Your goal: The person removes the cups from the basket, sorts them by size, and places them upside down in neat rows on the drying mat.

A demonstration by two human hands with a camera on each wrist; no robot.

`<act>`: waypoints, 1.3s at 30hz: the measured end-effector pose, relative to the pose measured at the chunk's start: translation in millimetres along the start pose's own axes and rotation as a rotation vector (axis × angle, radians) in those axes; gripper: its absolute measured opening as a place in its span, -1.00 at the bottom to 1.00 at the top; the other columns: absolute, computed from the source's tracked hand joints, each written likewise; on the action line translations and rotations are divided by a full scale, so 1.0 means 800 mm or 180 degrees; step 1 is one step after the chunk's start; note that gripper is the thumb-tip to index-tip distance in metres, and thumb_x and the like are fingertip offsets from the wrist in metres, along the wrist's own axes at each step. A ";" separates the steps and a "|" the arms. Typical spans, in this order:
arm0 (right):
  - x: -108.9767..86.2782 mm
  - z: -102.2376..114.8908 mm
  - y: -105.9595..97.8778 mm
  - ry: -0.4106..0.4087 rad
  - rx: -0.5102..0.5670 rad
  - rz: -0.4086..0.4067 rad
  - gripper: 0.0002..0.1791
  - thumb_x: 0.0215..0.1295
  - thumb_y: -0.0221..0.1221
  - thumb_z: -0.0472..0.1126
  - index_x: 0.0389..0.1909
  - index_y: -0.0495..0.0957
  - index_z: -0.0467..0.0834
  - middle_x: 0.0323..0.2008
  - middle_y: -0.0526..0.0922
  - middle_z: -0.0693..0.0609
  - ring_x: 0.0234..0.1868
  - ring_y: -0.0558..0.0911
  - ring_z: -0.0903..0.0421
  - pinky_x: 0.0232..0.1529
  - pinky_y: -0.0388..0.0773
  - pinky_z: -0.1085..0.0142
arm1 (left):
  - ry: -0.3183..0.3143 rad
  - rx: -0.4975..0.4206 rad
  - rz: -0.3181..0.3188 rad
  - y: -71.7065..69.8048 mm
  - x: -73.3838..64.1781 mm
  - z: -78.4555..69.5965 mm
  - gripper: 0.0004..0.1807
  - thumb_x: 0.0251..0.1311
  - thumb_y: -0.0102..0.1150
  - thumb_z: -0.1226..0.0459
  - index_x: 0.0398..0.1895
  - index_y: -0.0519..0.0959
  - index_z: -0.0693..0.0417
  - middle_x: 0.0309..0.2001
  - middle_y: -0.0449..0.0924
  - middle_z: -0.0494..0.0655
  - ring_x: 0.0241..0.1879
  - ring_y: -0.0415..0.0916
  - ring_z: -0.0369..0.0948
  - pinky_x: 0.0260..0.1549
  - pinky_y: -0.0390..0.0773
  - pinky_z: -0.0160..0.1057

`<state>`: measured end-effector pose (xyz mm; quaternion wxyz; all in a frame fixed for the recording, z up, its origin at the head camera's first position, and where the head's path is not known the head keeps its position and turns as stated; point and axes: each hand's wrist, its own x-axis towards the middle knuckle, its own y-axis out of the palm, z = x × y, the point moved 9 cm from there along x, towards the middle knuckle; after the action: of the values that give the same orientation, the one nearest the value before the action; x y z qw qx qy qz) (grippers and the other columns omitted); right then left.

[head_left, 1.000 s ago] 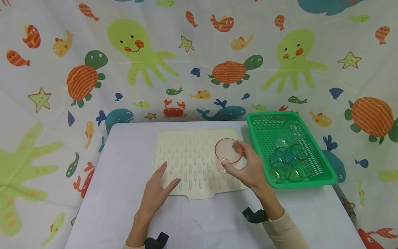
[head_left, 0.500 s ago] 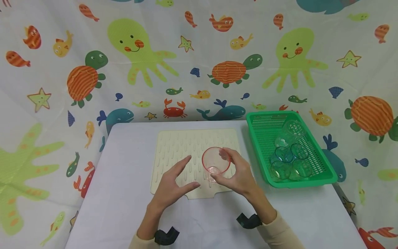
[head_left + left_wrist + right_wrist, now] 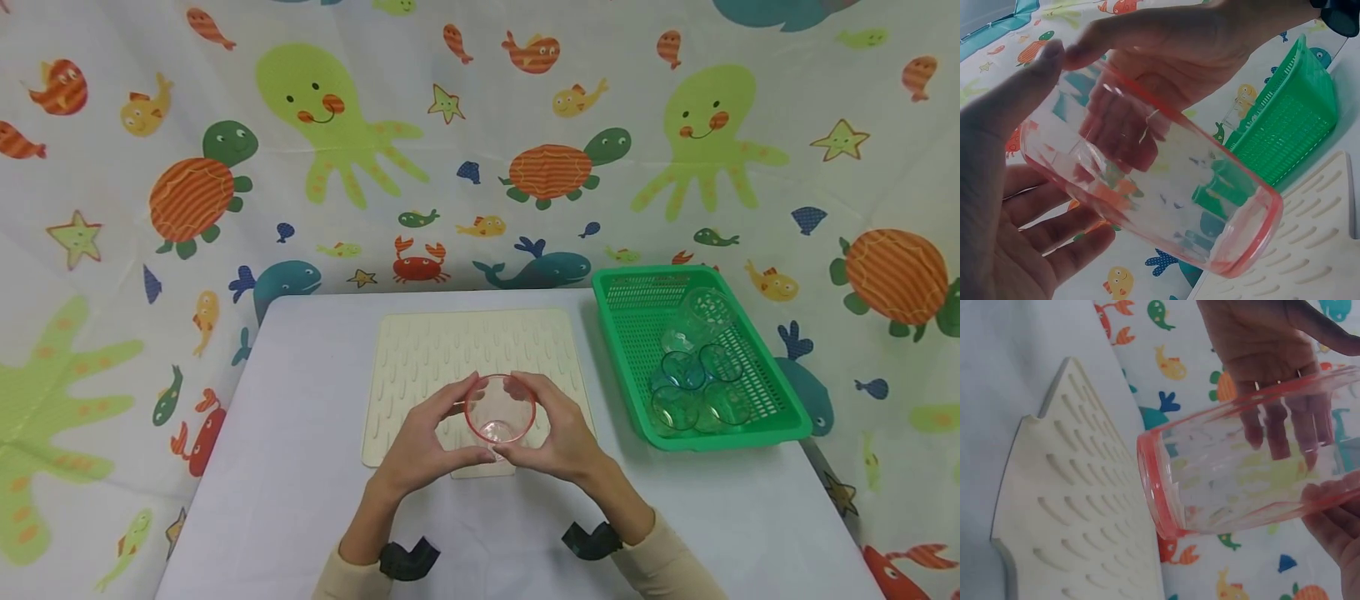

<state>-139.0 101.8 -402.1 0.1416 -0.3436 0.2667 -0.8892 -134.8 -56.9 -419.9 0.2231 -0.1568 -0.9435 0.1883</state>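
Note:
A clear drinking glass (image 3: pixel 500 410) with a pink rim and pink-tinted base is held in the air over the near part of a cream ridged drying mat (image 3: pixel 420 350). My right hand (image 3: pixel 558 433) grips it from the right, thumb at the near side of the rim and fingers around the far side. From the left, my left hand (image 3: pixel 423 437) curves round the glass, its thumb by the rim. The left wrist view shows the glass (image 3: pixel 1160 181) tilted, mouth end toward the hands. Beyond its base in the right wrist view lies the mat (image 3: pixel 1072 506).
A green plastic basket (image 3: pixel 611 350) at the right of the table holds several glasses, some with blue rims (image 3: pixel 684 370) and one clear glass (image 3: pixel 708 308) lying on its side. White cloth (image 3: pixel 300 400) covers the table. Behind hangs a curtain (image 3: pixel 480 242) printed with sea animals.
My right hand has brought the pink-rimmed glass left and nearer to me. My left hand has moved right and now meets it at the glass.

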 end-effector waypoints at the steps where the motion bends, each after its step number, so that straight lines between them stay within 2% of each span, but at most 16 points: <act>1: 0.000 0.001 0.001 -0.0018 0.0021 0.0026 -0.11 0.07 0.43 0.17 0.32 0.36 -0.21 0.09 0.63 -0.09 0.08 0.66 0.02 0.03 0.74 0.09 | 0.0024 0.0005 -0.0001 0.000 0.000 0.000 0.04 -0.10 0.62 0.12 0.51 0.27 -0.15 0.33 0.52 -0.11 0.24 0.56 -0.15 0.14 0.66 -0.16; 6: 0.000 0.004 0.007 -0.0061 0.0083 0.0170 -0.09 0.14 0.37 0.27 0.36 0.34 -0.18 0.14 0.61 -0.05 0.11 0.64 0.04 0.08 0.72 0.11 | 0.0092 -0.0074 0.0032 -0.002 0.002 0.000 0.06 -0.15 0.65 0.18 0.50 0.29 -0.09 0.28 0.56 -0.05 0.19 0.59 -0.09 0.11 0.69 -0.10; 13: 0.000 0.005 0.011 -0.0083 0.0144 0.0263 -0.02 0.18 0.22 0.41 0.41 0.29 -0.20 0.18 0.57 -0.09 0.14 0.61 0.03 0.10 0.70 0.14 | 0.0130 -0.0111 0.0054 -0.004 0.004 0.000 0.02 -0.19 0.67 0.21 0.45 0.35 -0.04 0.23 0.59 -0.04 0.15 0.58 -0.11 0.07 0.70 -0.15; 19: 0.001 0.005 0.012 -0.0141 0.0199 0.0238 0.10 0.10 0.17 0.48 0.47 0.23 -0.21 0.21 0.56 -0.13 0.18 0.60 0.00 0.14 0.69 0.15 | 0.0269 -0.0054 -0.0057 -0.009 0.006 -0.005 -0.03 -0.21 0.67 0.18 0.39 0.41 -0.01 0.18 0.61 0.01 0.12 0.58 -0.12 0.02 0.71 -0.18; 23: -0.002 -0.002 0.017 -0.0062 0.0321 0.0234 0.22 0.00 0.20 0.52 0.52 0.16 -0.20 0.26 0.54 -0.16 0.23 0.59 -0.01 0.17 0.67 0.15 | 0.0357 0.0008 -0.0160 -0.014 0.006 -0.010 -0.02 -0.23 0.67 0.18 0.38 0.41 0.02 0.17 0.61 -0.02 0.11 0.58 -0.12 0.00 0.72 -0.20; 28: -0.012 -0.024 0.039 0.0118 0.0665 0.0350 0.21 -0.09 0.36 0.44 0.48 0.22 -0.18 0.30 0.52 -0.12 0.26 0.56 -0.01 0.22 0.64 0.12 | 0.0392 0.0039 -0.0245 -0.022 0.007 -0.020 -0.04 -0.20 0.66 0.14 0.38 0.42 0.03 0.17 0.61 -0.03 0.11 0.57 -0.13 -0.01 0.72 -0.18; 30: -0.019 -0.035 0.052 0.0221 0.0777 0.0425 0.18 -0.13 0.49 0.32 0.47 0.24 -0.15 0.32 0.51 -0.08 0.28 0.56 0.01 0.26 0.61 0.10 | 0.0398 0.0039 -0.0253 -0.025 0.007 -0.024 -0.04 -0.19 0.66 0.11 0.38 0.42 0.03 0.17 0.61 -0.04 0.10 0.58 -0.13 -0.01 0.72 -0.17; 35: -0.035 -0.058 0.082 0.0426 0.0761 0.0595 0.18 -0.23 0.64 0.04 0.47 0.24 -0.06 0.35 0.51 0.00 0.35 0.52 0.06 0.33 0.54 0.11 | 0.0422 0.0033 -0.0268 -0.031 0.007 -0.030 -0.04 -0.19 0.66 0.12 0.37 0.43 0.06 0.14 0.62 -0.04 0.08 0.60 -0.13 -0.02 0.72 -0.14; 39: -0.043 -0.064 0.096 0.0459 0.0675 0.0635 0.08 -0.18 0.62 0.03 0.41 0.32 -0.10 0.30 0.56 -0.03 0.33 0.54 0.03 0.31 0.56 0.06 | 0.0408 0.0013 -0.0288 -0.034 0.005 -0.031 -0.04 -0.23 0.68 0.18 0.36 0.43 0.08 0.14 0.62 0.00 0.07 0.61 -0.13 0.01 0.71 -0.19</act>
<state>-143.6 73.5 -496.2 0.2451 -0.2338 0.2136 -0.9163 -132.2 -72.0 -386.5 0.2916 -0.1253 -0.9330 0.1696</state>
